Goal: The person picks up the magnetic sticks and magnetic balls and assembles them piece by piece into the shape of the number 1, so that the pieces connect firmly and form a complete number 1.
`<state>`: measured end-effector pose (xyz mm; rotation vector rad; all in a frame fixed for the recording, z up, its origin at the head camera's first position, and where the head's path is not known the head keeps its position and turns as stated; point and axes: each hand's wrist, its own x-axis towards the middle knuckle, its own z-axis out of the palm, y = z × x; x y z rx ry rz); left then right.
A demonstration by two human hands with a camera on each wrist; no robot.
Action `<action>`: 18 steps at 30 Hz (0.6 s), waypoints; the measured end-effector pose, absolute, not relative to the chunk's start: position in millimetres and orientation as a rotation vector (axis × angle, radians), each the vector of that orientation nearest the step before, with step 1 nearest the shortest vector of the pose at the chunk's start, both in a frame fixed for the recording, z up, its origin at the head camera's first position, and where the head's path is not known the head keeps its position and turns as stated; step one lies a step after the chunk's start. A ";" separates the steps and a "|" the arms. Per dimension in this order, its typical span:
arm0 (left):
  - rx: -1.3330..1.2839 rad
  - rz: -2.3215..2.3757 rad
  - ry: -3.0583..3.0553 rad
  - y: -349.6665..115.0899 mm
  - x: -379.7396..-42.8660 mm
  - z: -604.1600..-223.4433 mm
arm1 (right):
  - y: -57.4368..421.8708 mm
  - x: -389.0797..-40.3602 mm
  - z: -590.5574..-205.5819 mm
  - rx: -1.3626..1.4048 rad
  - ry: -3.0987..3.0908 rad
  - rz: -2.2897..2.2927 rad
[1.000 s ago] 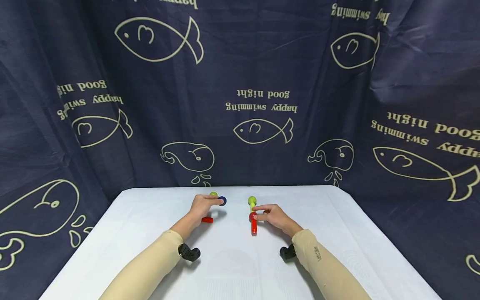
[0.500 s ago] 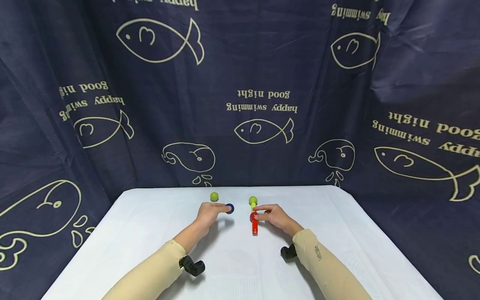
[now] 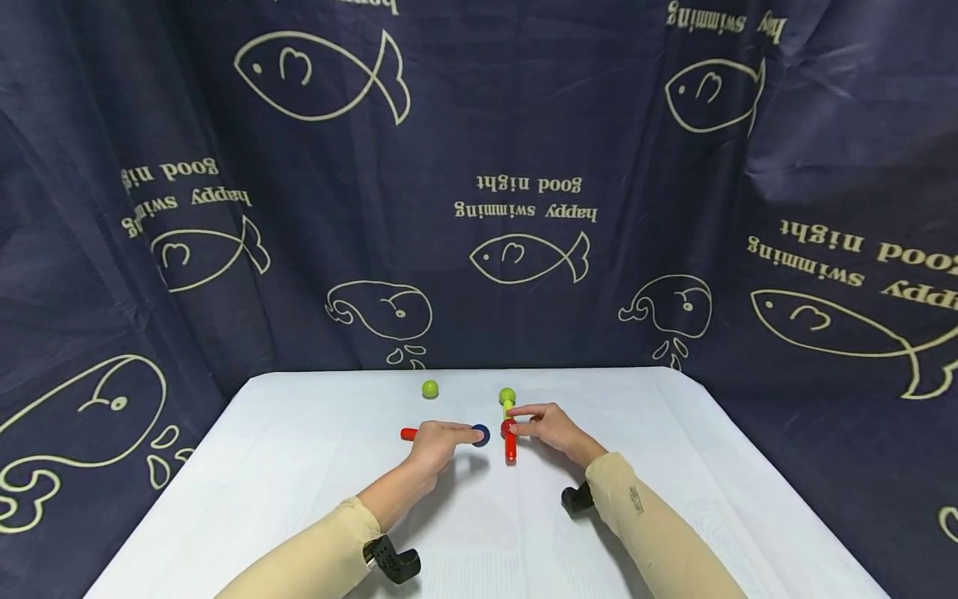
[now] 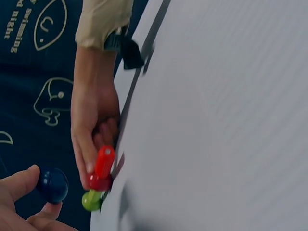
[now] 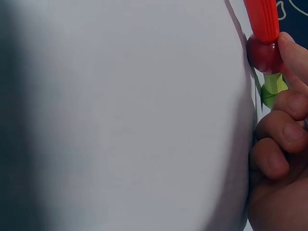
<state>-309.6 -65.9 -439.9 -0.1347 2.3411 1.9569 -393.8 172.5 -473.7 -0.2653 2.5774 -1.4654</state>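
My left hand pinches a dark blue ball between thumb and fingers, just left of a joined toy piece. In the left wrist view the blue ball shows glossy and round, apart from that piece. With thumb and fingers my right hand holds the piece by its red ball. A ribbed red rod juts from this ball towards me. On its far side a short yellow-green rod leads to a green ball. The right fingers partly cover the red ball.
A loose green ball lies near the white table's far edge. Another red rod lies behind my left hand, partly covered by it. A navy curtain printed with fish hangs behind the table.
My left hand has carried the blue ball rightward and nearer to me, up beside the joined piece. The loose green ball has come into full view. The right hand keeps its place.
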 end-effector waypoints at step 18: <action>-0.094 1.893 2.323 -42.7 -283.0 -450.1 | 172.6 -393.1 -470.6 -0.274 2.535 -1.504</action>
